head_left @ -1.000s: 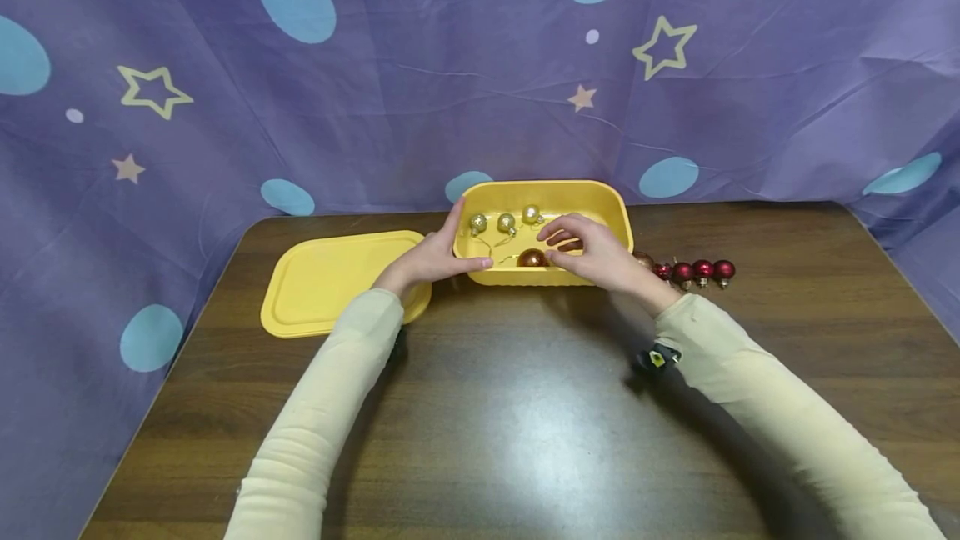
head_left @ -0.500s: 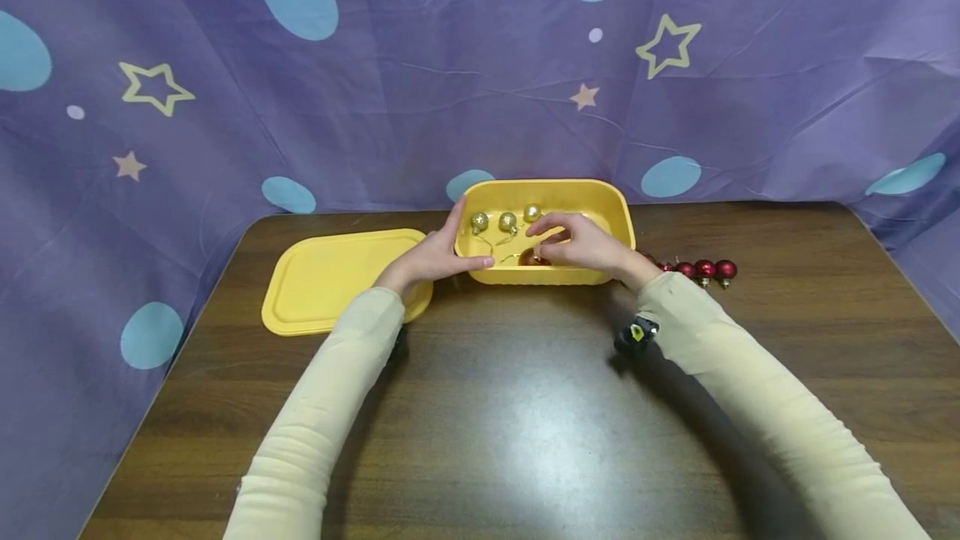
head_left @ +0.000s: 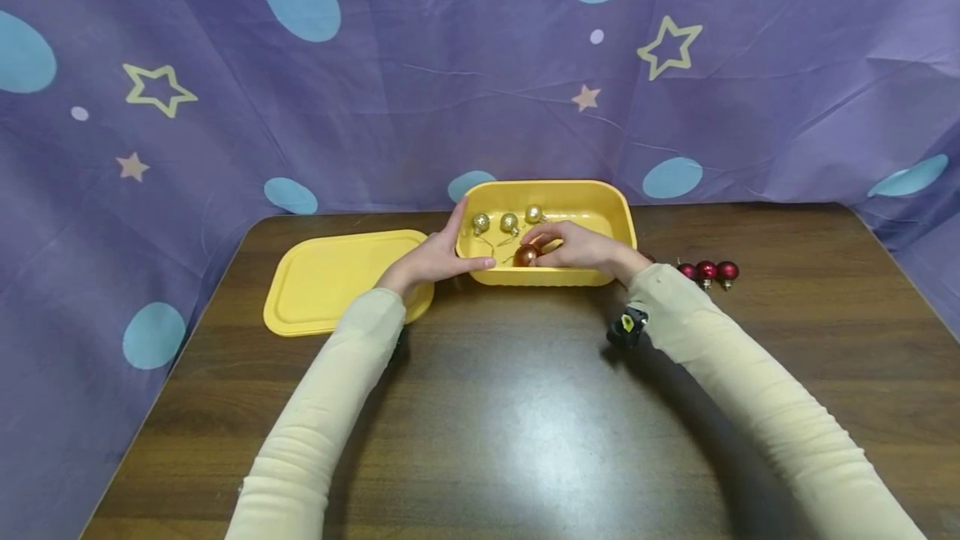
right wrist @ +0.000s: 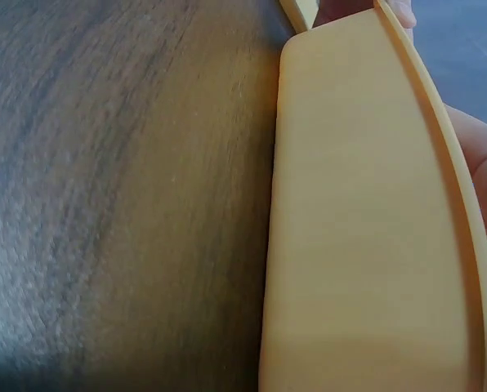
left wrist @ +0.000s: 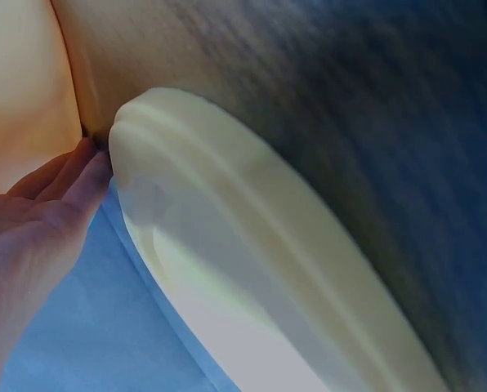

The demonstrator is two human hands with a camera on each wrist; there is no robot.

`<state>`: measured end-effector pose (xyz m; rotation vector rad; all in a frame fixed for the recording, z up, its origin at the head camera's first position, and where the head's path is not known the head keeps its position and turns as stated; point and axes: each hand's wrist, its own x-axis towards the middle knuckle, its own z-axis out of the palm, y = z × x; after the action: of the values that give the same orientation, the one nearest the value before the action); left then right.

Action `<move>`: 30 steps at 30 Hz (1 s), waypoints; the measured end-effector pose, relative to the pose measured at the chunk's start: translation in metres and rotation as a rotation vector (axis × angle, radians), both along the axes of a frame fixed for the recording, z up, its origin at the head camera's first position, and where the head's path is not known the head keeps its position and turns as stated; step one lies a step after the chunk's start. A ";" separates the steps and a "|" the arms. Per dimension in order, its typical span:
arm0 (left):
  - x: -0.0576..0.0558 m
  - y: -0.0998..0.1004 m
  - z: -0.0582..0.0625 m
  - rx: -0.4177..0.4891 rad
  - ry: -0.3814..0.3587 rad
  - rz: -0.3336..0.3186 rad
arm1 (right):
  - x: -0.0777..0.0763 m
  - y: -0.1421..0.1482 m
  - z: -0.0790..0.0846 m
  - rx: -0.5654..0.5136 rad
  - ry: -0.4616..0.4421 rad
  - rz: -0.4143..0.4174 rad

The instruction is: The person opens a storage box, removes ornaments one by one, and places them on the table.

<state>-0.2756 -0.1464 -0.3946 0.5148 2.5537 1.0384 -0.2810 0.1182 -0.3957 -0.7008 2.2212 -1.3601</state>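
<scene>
Inside the yellow plastic box [head_left: 615,227], my right hand [head_left: 581,248] pinches a shiny copper-coloured Christmas bauble [head_left: 526,255] between thumb and fingers, near the front wall. My left hand [head_left: 427,263] rests against the box's left end, its thumb over the front rim and its straight fingers along the side. In the left wrist view those fingers [left wrist: 64,184] touch the box wall. Two gold baubles [head_left: 481,223] and a paler one [head_left: 534,213] lie in the box towards the back left, with thin loops of string. The right wrist view mostly shows the box's outer wall [right wrist: 358,204].
The yellow lid [head_left: 322,286] lies on the wooden table [head_left: 480,407] left of the box, partly under the left wrist. Several dark red baubles [head_left: 706,271] stand in a row to the right, some hidden by the right sleeve. A purple curtain [head_left: 420,107] hangs behind.
My right hand has moved left and down inside the box and closed its fingers round the copper bauble, which has shifted slightly left. The left hand has stayed put.
</scene>
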 end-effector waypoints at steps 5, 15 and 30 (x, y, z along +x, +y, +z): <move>0.000 0.000 0.000 0.014 -0.003 0.000 | 0.001 0.001 0.000 -0.034 0.013 -0.111; 0.000 0.000 -0.001 -0.018 0.009 -0.006 | 0.007 0.011 0.009 -0.164 0.003 -0.140; 0.000 -0.001 0.000 -0.027 -0.003 -0.008 | 0.019 0.035 0.014 -0.435 -0.129 -0.139</move>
<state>-0.2753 -0.1473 -0.3950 0.5150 2.5570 0.9999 -0.2620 0.1531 -0.3821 -0.5862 1.9194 -1.9320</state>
